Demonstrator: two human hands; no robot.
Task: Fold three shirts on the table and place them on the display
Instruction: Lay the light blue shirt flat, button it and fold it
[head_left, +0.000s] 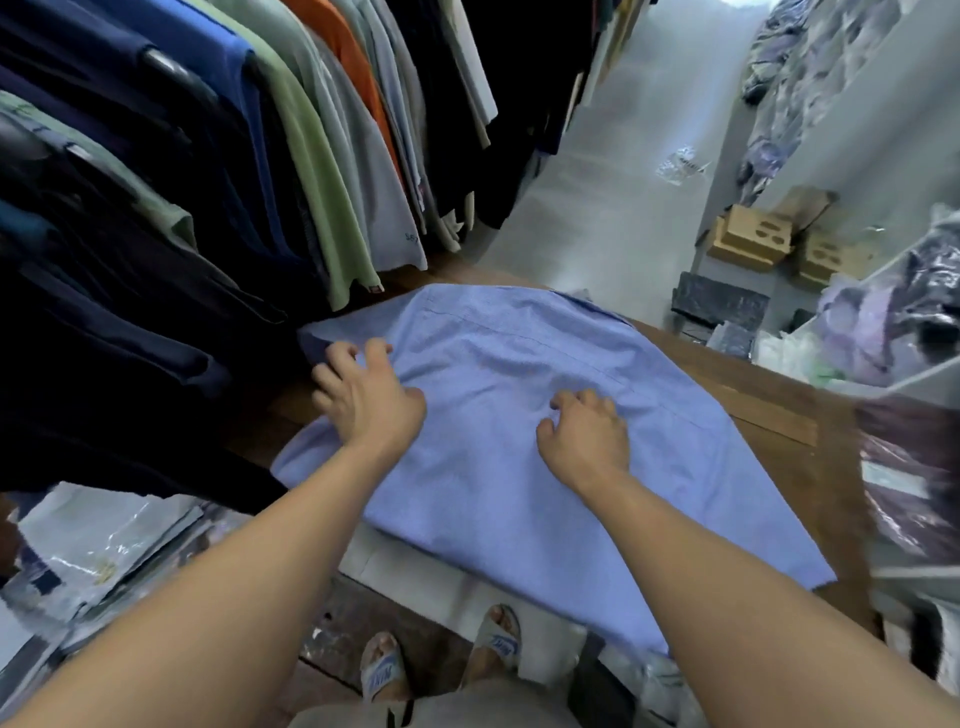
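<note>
The blue shirt (519, 415) lies lengthwise on the table (779, 415), collar away; the left hand (369, 400) and the right hand (587, 431) press on it, fingers spread.

- The light blue shirt (519, 441) lies spread flat, back side up, across the brown wooden table (779, 415).
- Its yoke seam runs across the cloth at the table's far end.
- A sleeve reaches past the table's left edge.
- Its hem hangs over the table's near edge.
- Soft wrinkles crease its middle.
</note>
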